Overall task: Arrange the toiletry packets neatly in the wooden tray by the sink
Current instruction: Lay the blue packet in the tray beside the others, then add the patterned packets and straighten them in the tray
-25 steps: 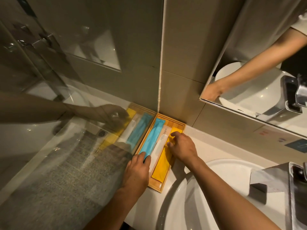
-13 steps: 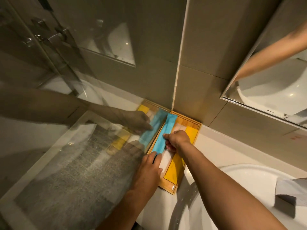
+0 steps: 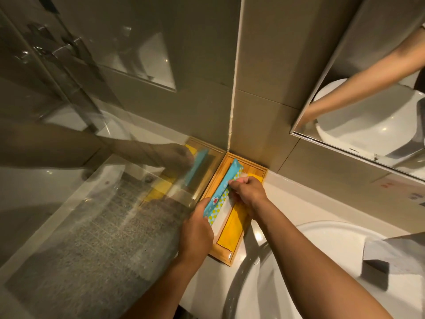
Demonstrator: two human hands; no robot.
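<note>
While both hands work over wooden tray (image 3: 257,172) in counter corner, left hand (image 3: 197,229) pinches near end of blue packet (image 3: 226,188); right hand (image 3: 247,192) closes fingers on its middle edge. Blue packet tilted on edge along tray's left side. White packet (image 3: 220,218) flat beside it, yellow packet (image 3: 232,233) flat at right. Sink (image 3: 322,245) just right of tray.

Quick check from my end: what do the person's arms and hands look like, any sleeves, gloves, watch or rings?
Both forearms are bare as far as the picture shows, with no sleeve in view. The left hand and right hand wear no gloves. No watch, bracelet or band shows at either wrist, and I see no rings on the visible fingers, though some are curled out of sight.
</note>
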